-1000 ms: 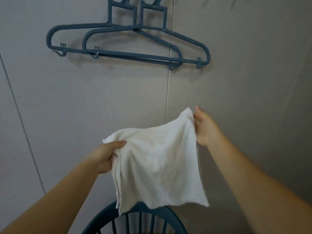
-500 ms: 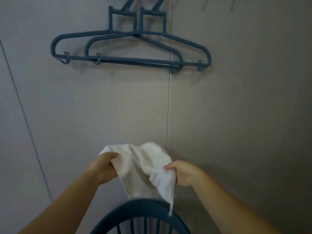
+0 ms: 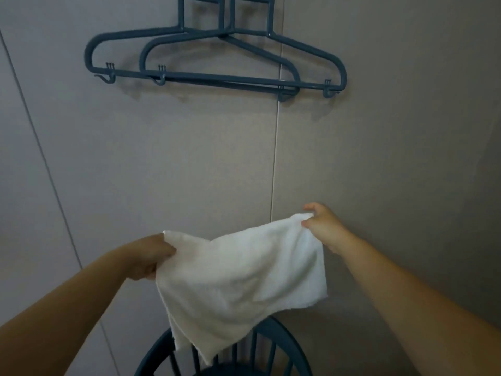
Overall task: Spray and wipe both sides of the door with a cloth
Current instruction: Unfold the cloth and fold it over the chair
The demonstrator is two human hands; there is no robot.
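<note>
You hold one white terry cloth (image 3: 238, 270) spread between your hands, out in front of the grey panelled surface (image 3: 168, 164) that I take to be the door. Your left hand (image 3: 150, 256) grips the cloth's corner at 9 o'clock with fingers curled round the fabric. Your right hand (image 3: 321, 223) pinches the opposite corner at 2 o'clock between thumb and fingertips. The lower edge hangs free toward 6 o'clock, over the rim of one dark blue slatted plastic basket (image 3: 287, 348).

The pinch on the right is the weaker hold. A quick shake or pull could slip that corner loose, I judge, and the cloth would swing down into the basket. Wiping upward carries another risk: two dark blue plastic clothes hangers (image 3: 217, 80) hang overlapped at 12 o'clock against the panel, and a wide sweep could catch one and knock it off. No spray bottle is in sight, so wiping may begin on a dry panel.

Counted: one cloth, two hangers, one basket, two hands.
</note>
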